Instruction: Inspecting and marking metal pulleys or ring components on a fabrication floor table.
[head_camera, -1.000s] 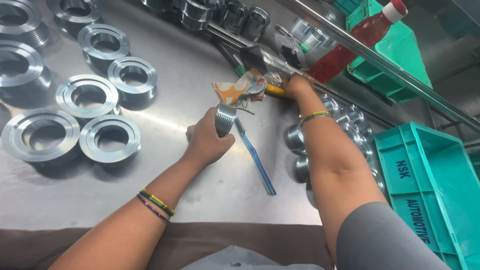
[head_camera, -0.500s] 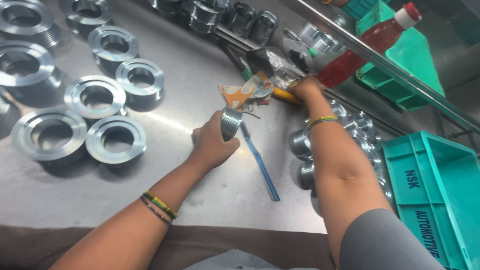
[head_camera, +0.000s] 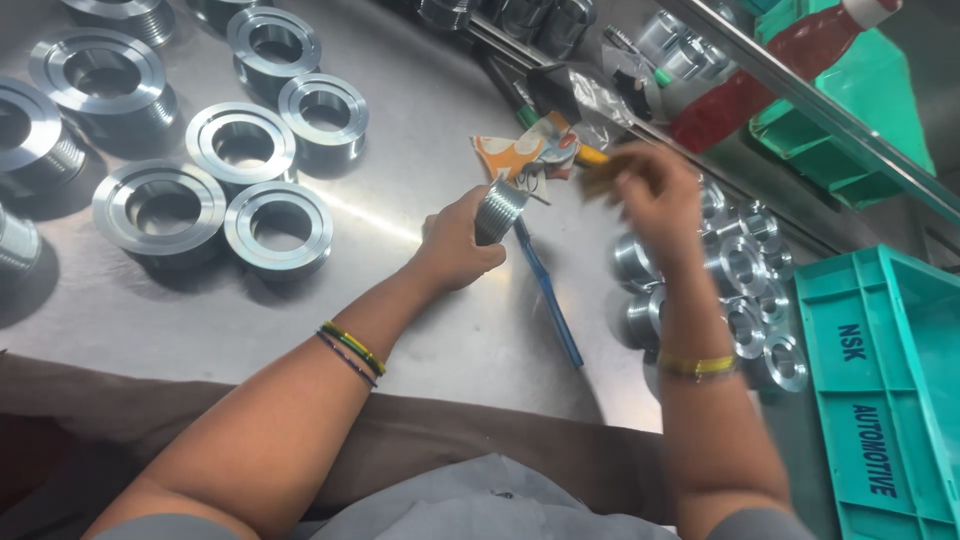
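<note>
My left hand (head_camera: 455, 245) grips a small threaded metal fitting (head_camera: 500, 208) and holds it upright just above the steel table (head_camera: 430, 330). My right hand (head_camera: 655, 195) hovers to the right of the fitting, blurred by motion, its fingers pinched on a small brown thing (head_camera: 603, 176) that I cannot make out. An orange patterned scrap (head_camera: 525, 152) lies just behind the fitting. A thin blue strip (head_camera: 550, 300) lies on the table beneath both hands.
Several large machined metal rings (head_camera: 245, 145) stand at the left. Small metal fittings (head_camera: 740, 275) cluster right of my right wrist. A teal crate (head_camera: 880, 400) sits at the right edge. Behind are a red bottle (head_camera: 760, 85), a green tray (head_camera: 860, 120) and more parts.
My right hand has pulled back from the tools at the rear toward the fitting, now with something brown in its fingers. My left hand has kept hold of the fitting.
</note>
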